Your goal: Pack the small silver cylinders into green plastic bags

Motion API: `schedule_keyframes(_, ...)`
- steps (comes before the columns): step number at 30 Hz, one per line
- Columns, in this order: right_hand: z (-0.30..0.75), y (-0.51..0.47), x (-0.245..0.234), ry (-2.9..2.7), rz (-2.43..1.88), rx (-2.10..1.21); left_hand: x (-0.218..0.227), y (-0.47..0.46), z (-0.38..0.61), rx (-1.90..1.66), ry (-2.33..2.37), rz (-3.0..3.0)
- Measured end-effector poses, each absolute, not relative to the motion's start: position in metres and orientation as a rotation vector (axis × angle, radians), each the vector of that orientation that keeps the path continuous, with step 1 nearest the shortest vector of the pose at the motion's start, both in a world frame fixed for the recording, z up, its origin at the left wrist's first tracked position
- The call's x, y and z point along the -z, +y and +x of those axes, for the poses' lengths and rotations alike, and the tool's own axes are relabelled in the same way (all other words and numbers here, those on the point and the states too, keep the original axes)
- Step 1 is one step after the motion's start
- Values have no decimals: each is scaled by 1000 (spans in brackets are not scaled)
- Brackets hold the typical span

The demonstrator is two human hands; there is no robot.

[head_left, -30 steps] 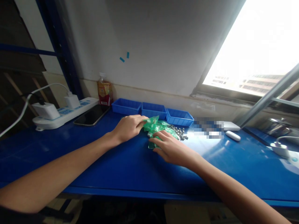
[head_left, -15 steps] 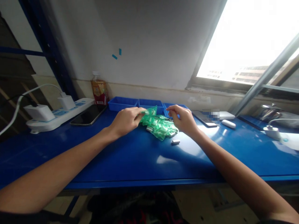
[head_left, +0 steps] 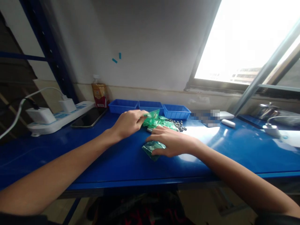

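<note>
A heap of small green plastic bags lies on the blue bench in front of three blue trays. My left hand is closed in a pinch on one green bag at the heap's left edge. My right hand lies palm down nearer to me, fingers stretched flat over a separate green bag that rests on the bench. Small metal parts sit just right of the heap.
A white power strip with plugged chargers, a dark phone and a drink bottle stand at the left. A white oblong device and a metal pot lie to the right, below the window.
My right hand has come down from the blue trays toward me and now presses flat on a green bag away from the heap. My left hand keeps its pinch.
</note>
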State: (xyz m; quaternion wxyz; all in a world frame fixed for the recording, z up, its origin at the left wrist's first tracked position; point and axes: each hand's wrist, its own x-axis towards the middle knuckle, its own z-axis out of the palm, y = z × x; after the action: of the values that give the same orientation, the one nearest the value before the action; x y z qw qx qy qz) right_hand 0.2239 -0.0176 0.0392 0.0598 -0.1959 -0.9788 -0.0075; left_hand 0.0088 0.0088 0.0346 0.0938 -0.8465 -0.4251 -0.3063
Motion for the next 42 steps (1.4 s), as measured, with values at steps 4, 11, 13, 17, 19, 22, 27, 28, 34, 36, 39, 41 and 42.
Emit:
schedule_keyframes(4, 223, -12, -40, -2780, -636, 6, -39, 6, 8, 903, -1267, -2488)
schedule_keyframes(11, 256, 35, -44, -2185, -975, 428, -45, 0, 8, 1057, -1253, -2346)
schedule_keyframes(13, 260, 43, -42, -2150, -1056, 426, -46, -2, 9, 1046, -1251, -2343)
schedule_keyframes(17, 243, 29, -38, -2106, -1081, 90, -48, -6, 11, 1016, -1241, -2303)
schedule_keyframes(19, 228, 12, -39, -2040, -1013, -234, -49, -9, 12, 976, -1203, -2269)
schedule_keyframes(22, 213, -12, -43, -1925, -875, -634, -52, -16, 16, 842, -1119, -2233)
schedule_keyframes(27, 210, -16, -44, -1777, -929, -703, -48, -24, 23, 748, -1038, -2245)
schedule_keyframes(28, 210, -14, -43, -1754, -937, -697, -46, -24, 25, 766, -1039, -2287)
schedule_keyframes(34, 209, 3, -27, -1795, -941, -281, -31, -20, 38, 1320, -1332, -2716)
schedule_keyframes(36, 207, 6, -20, -1868, -876, -79, -30, -16, 42, 1677, -1646, -2789)
schedule_keyframes(39, 207, 7, -12, -1962, -786, 57, -33, -10, 41, 2176, -2110, -2674)
schedule_keyframes(41, 208, 6, -10, -2001, -778, 99, -39, -6, 35, 2341, -2239, -2573)
schedule_keyframes(42, 209, 6, -10, -2015, -777, 107, -42, -6, 32, 2383, -2249, -2551)
